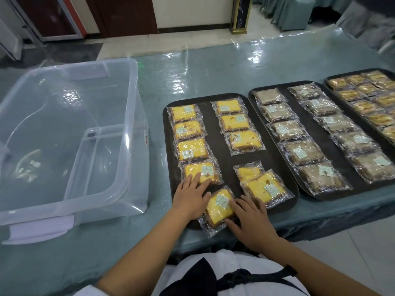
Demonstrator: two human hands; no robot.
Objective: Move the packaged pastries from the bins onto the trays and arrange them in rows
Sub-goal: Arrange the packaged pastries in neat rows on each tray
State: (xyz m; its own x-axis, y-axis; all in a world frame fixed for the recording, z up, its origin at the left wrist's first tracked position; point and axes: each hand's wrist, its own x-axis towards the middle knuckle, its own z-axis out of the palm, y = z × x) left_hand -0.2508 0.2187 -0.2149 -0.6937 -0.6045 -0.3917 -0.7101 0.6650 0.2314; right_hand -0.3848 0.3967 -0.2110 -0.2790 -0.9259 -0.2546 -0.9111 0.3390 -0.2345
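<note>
A dark tray [223,159] in front of me holds yellow packaged pastries in two columns. A tilted yellow pastry [220,207] lies at the tray's near edge, between my hands. My left hand [191,196] lies flat with spread fingers, touching that pastry's left side and the near end of the pastry above it [201,172]. My right hand [250,218] grips the tilted pastry from the right. Two overlapping pastries [261,184] lie askew at the near end of the right column. The clear plastic bin [70,135] to the left is empty.
Two more dark trays stand to the right, one [292,97] with rows of brown pastries, the other [329,79] with golden ones at the far right. The table has a shiny plastic cover [192,67]. Its near edge runs just below the trays.
</note>
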